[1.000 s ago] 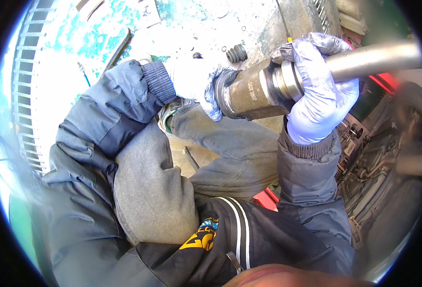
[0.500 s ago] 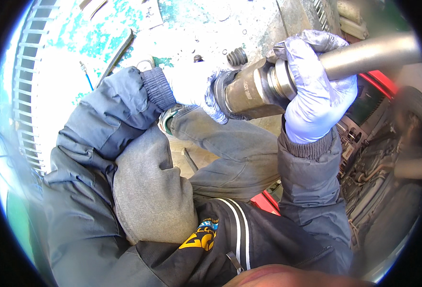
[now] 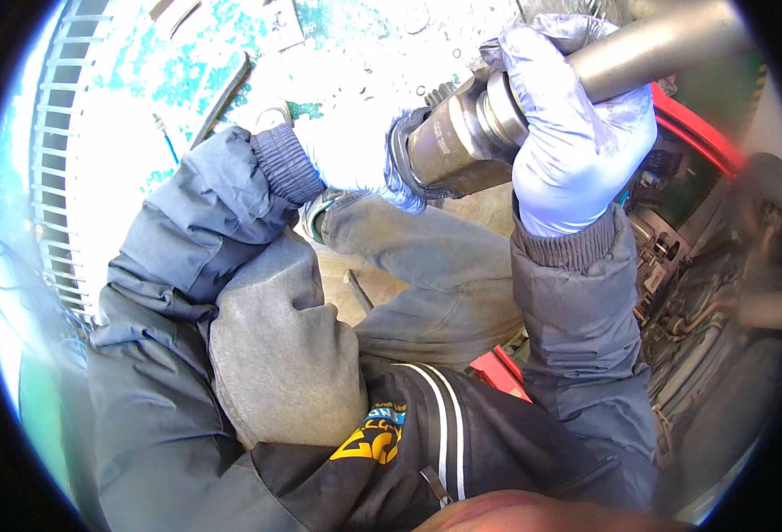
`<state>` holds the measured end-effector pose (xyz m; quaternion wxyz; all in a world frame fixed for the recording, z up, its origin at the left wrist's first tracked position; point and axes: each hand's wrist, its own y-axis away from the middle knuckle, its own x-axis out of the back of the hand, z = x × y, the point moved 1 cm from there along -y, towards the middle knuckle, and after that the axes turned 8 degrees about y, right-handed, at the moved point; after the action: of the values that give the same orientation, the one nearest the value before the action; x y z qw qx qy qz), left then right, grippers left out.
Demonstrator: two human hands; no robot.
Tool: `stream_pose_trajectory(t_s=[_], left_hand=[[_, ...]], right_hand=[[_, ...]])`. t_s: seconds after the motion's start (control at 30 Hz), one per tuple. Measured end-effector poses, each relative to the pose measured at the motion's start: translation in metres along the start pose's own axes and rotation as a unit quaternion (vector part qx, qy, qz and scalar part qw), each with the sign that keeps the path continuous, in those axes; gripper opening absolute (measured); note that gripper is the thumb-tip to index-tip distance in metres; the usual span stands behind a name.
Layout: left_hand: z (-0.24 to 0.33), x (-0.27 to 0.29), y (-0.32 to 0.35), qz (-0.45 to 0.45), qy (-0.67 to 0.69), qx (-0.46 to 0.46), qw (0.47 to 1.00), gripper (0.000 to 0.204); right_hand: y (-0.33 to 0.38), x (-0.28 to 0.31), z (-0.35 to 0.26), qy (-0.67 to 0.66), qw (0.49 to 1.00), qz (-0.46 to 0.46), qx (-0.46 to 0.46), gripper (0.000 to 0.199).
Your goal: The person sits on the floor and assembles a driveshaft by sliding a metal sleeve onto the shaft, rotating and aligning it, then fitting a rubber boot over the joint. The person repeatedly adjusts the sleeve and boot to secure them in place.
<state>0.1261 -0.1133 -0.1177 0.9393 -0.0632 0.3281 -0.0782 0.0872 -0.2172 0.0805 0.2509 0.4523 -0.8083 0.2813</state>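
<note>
Floor (image 3: pixel 355 49) (painted, perhaps) beyond cylinder (image 3: pixel 448 146) between hands (image 3: pixel 377 160) (image 3: pixel 572 133).

Strong light bleaches the floor (image 3: pixel 369 58) almost white around the left hand (image 3: pixel 377 151), whose glove (image 3: pixel 342 146) loses its folds to glare. The lower right is dimmer, smeared and soft. The slatted grating (image 3: pixel 57 137) bows at the rim, where black swallows the corners.

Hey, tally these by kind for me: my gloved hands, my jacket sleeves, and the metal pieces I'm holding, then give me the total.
Gloved hands: 2 (left hand, right hand)
Jacket sleeves: 2 (left sleeve, right sleeve)
Wide metal housing: 1
Metal shaft: 1
Total: 6
</note>
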Motion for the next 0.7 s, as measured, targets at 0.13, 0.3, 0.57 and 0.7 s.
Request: stream_pose_trajectory(t_s=[0.13,0.3,0.57,0.7], left_hand=[[0.001,-0.001,-0.001,0.015,-0.017,-0.003,1.0,0.068],[0.004,-0.003,-0.002,0.029,-0.047,-0.006,0.998,0.069],[0.004,-0.01,-0.005,0.051,-0.094,-0.009,0.994,0.069],[0.004,-0.012,-0.006,0.061,-0.131,-0.006,0.99,0.069]], right_hand=[[-0.001,-0.007,-0.012,-0.113,0.99,0.056,-0.068,0.008],[-0.003,-0.017,-0.011,-0.073,0.988,0.107,-0.08,0.01],[0.0,-0.009,-0.01,-0.164,0.982,0.058,-0.078,0.015],[0.004,-0.01,-0.011,-0.098,0.983,0.117,-0.103,0.014]])
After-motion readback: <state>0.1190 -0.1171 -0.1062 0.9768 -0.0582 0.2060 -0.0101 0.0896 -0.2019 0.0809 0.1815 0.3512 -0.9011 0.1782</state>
